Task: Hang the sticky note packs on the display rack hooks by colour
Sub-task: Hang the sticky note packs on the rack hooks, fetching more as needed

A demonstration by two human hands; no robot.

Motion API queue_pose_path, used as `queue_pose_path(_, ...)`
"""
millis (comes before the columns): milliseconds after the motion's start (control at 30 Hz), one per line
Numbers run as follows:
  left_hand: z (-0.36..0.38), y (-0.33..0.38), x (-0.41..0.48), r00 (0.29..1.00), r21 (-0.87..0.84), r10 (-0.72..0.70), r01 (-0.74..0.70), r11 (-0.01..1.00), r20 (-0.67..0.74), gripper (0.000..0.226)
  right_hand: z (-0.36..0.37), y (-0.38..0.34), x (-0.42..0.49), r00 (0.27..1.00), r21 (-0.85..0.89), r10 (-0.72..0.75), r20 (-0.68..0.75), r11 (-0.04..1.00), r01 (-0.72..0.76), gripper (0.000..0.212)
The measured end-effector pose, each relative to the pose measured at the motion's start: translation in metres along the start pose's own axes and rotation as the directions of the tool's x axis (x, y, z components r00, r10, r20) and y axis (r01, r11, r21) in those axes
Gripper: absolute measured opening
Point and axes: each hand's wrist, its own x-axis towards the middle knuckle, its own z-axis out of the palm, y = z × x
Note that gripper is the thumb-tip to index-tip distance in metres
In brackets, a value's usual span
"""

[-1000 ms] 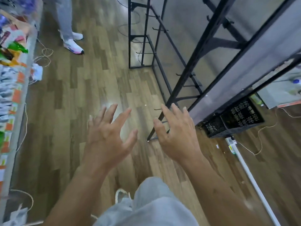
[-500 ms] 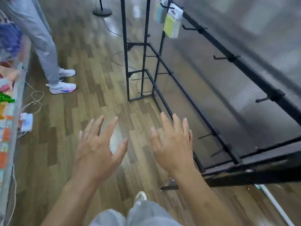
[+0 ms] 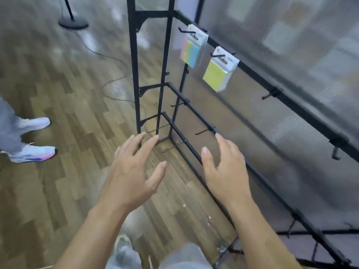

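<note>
Head view, starting at the left edge: a second person's sneakers (image 3: 31, 150), white with pink and blue along the sole, stand on the wood-plank floor (image 3: 58, 191) below grey trouser legs. Farther back a round black stand base (image 3: 73, 23) sits on the floor, and a dark cable (image 3: 116, 78) loops across the planks toward the foot of the black display rack (image 3: 134, 74). The left hand (image 3: 134, 171) hovers palm down over the floor, fingers spread and nearly straight, gripping nothing; its fingertips appear in front of the rack's bottom corner. From the rack's top rail (image 3: 303, 113) two packs hang side by side: the multicolour sticky note pack (image 3: 191, 53), striped pink, yellow, green and blue, and just to its right the yellow pack (image 3: 215, 74), tilted. The right hand (image 3: 227, 171) is held out in front of the lower rails, palm down, fingers loosely extended and likewise gripping nothing, well below both packs. Right of the yellow pack a bare hook (image 3: 271, 94) juts from the same rail, and a translucent panel (image 3: 291, 45) backs the rack.
</note>
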Motion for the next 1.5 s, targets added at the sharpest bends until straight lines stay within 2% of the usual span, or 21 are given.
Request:
queue_pose_path(167, -0.022, -0.035, 0.097, 0.991, -0.004, 0.091, -0.091, 0.996, 0.103, 0.06, 0.024, -0.047, 0.061, 0.993, 0.0, 0.094, -0.071, 0.996, -0.095, 0.056)
queue_pose_path(433, 0.003, -0.058, 0.235, 0.957, -0.085, 0.155, -0.138, 0.987, 0.247, 0.05, 0.055, -0.047, 0.164, 0.939, 0.117, 0.293, -0.179, 0.954, -0.275, 0.055)
queue_pose_path(567, 0.014, -0.053, 0.311, 0.946, -0.053, 0.156, -0.147, 0.988, 0.283, 0.049, 0.064, -0.044, 0.236, 0.844, 0.305, 0.428, -0.322, 0.891, -0.336, 0.07)
queue_pose_path(667, 0.018, -0.041, 0.362, 0.948, -0.093, 0.111, -0.088, 0.992, 0.297, 0.053, 0.063, -0.042, 0.276, 0.763, 0.358, 0.49, -0.421, 0.863, -0.357, 0.074)
queue_pose_path(800, 0.029, -0.023, 0.418, 0.953, -0.249, 0.091, -0.017, 0.968, 0.288, 0.056, 0.06, -0.04, 0.301, 0.689, 0.423, 0.552, -0.47, 0.826, -0.373, 0.056)
queue_pose_path(933, 0.042, -0.014, 0.458, 0.936, -0.375, 0.135, -0.003, 0.927, 0.325, 0.041, 0.061, -0.039, 0.313, 0.62, 0.467, 0.604, -0.5, 0.791, -0.395, 0.037)
queue_pose_path(1133, 0.055, -0.023, 0.49, 0.945, -0.488, 0.072, 0.098, 0.867, 0.318, 0.025, 0.068, -0.056, 0.314, 0.499, 0.534, 0.687, -0.529, 0.726, -0.433, 0.022)
queue_pose_path(1233, 0.051, -0.025, 0.497, 0.943, -0.466, 0.081, 0.084, 0.881, 0.322, 0.014, 0.073, -0.068, 0.316, 0.428, 0.56, 0.711, -0.558, 0.703, -0.438, 0.021)
queue_pose_path(1367, 0.043, -0.024, 0.5, 0.91, -0.523, 0.155, 0.076, 0.849, 0.385, 0.018, 0.076, -0.081, 0.32, 0.373, 0.555, 0.72, -0.585, 0.691, -0.464, 0.019)
queue_pose_path(1500, 0.035, -0.029, 0.499, 0.822, -0.623, 0.293, 0.094, 0.776, 0.488, 0.022, 0.082, -0.099, 0.318, 0.351, 0.534, 0.697, -0.625, 0.71, -0.459, 0.018)
